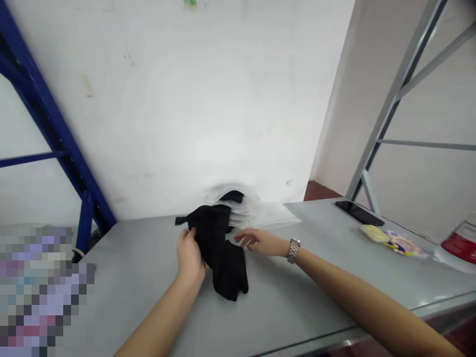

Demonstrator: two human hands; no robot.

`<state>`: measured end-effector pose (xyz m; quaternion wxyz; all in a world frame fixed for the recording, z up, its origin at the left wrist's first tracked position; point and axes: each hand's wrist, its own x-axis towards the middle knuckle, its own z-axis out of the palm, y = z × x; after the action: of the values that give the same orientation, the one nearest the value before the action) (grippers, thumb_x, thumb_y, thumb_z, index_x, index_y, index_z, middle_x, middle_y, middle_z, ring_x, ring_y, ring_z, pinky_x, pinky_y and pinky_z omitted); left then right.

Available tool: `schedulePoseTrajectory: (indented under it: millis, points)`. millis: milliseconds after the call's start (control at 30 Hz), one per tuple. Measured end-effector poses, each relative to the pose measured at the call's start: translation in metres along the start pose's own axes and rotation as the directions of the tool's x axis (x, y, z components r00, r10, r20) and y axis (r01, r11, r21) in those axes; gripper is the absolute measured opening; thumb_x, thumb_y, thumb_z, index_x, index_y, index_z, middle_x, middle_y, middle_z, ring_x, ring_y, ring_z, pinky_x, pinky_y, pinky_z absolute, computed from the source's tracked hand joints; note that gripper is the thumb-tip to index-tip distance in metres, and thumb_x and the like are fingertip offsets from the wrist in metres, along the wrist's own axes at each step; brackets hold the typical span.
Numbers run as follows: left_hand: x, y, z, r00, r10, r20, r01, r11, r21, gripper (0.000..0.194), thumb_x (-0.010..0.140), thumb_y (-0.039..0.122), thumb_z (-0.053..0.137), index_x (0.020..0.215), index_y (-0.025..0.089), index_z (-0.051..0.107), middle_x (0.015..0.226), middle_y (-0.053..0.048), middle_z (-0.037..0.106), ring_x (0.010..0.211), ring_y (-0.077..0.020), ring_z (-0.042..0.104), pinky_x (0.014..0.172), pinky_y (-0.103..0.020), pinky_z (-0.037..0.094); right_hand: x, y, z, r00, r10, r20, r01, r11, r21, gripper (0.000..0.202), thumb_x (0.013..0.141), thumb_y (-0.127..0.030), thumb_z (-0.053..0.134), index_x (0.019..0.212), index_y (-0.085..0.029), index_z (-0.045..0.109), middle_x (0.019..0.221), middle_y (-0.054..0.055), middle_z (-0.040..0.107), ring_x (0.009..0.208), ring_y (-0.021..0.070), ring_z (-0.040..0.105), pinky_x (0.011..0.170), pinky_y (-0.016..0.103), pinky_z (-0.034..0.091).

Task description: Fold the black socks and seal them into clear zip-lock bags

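Observation:
A black cloth item (217, 248) hangs in folds over the middle of the grey table, its lower end reaching toward the front. My left hand (190, 253) grips its left side, thumb and fingers closed on the fabric. Just right of the cloth is my right hand (260, 242), fingers apart and slightly curled, holding nothing; a metal watch (293, 251) circles that wrist. Behind the cloth lies a stack of clear plastic bags (256, 213), with another black piece (233, 196) at its top.
On the grey table (134, 267), a black phone (359, 213) and small coloured packets (401, 243) lie at the right. A container with a red label (461, 243) stands at the far right edge. A blue metal frame (55, 119) rises at left, a grey one (394, 99) at right.

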<state>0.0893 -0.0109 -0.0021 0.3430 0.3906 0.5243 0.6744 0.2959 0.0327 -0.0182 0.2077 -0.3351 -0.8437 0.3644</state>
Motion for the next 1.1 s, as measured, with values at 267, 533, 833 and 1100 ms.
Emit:
schedulePoseTrajectory:
  millis: [267,533,833,1100]
  points:
    - [-0.004,0.028,-0.024,0.59,0.793,0.153,-0.774,0.5,0.389,0.018,0.08,0.01,0.046,0.088,0.022,0.056,0.102,-0.004,0.06,0.105,-0.0192,0.055,0.094,-0.036,0.041,-0.019,-0.005,0.01,0.981,-0.089,-0.171,0.093,0.996,0.015,0.029,0.083,-0.042,0.055,0.103,-0.023,0.062,0.102,0.006,0.059,0.089,0.0178,0.057,0.083,0.034,0.047]
    - [0.016,-0.007,-0.034,0.697,0.12,0.707,-0.705,0.297,0.644,0.031,0.084,0.037,0.052,0.11,0.022,0.06,0.11,-0.008,0.063,0.106,-0.0272,0.055,0.093,-0.043,0.042,-0.024,-0.033,0.056,0.954,-0.275,-0.119,0.221,0.914,-0.34,0.064,0.072,-0.018,0.057,0.133,-0.022,0.042,0.108,0.01,0.057,0.098,0.0245,0.051,0.089,0.04,0.04]
    - [0.04,-0.022,-0.084,0.689,-0.044,0.724,-0.655,0.389,0.648,0.041,0.081,0.036,0.054,0.121,0.027,0.056,0.124,-0.007,0.058,0.115,-0.0269,0.052,0.098,-0.041,0.038,-0.056,0.0,-0.042,0.923,0.38,0.057,-0.371,0.921,-0.117,0.048,0.075,-0.018,0.05,0.123,-0.024,0.048,0.077,0.001,0.06,0.058,0.0135,0.056,0.059,0.027,0.043]
    - [0.042,-0.032,-0.077,0.714,-0.034,0.7,-0.649,0.342,0.679,0.037,0.081,0.047,0.055,0.111,0.026,0.062,0.104,-0.008,0.064,0.102,-0.028,0.056,0.097,-0.044,0.035,-0.044,0.013,-0.031,0.981,0.068,-0.18,-0.117,0.953,-0.28,0.014,0.079,-0.028,0.055,0.087,-0.02,0.062,0.101,0.007,0.053,0.085,0.0174,0.054,0.08,0.032,0.044]
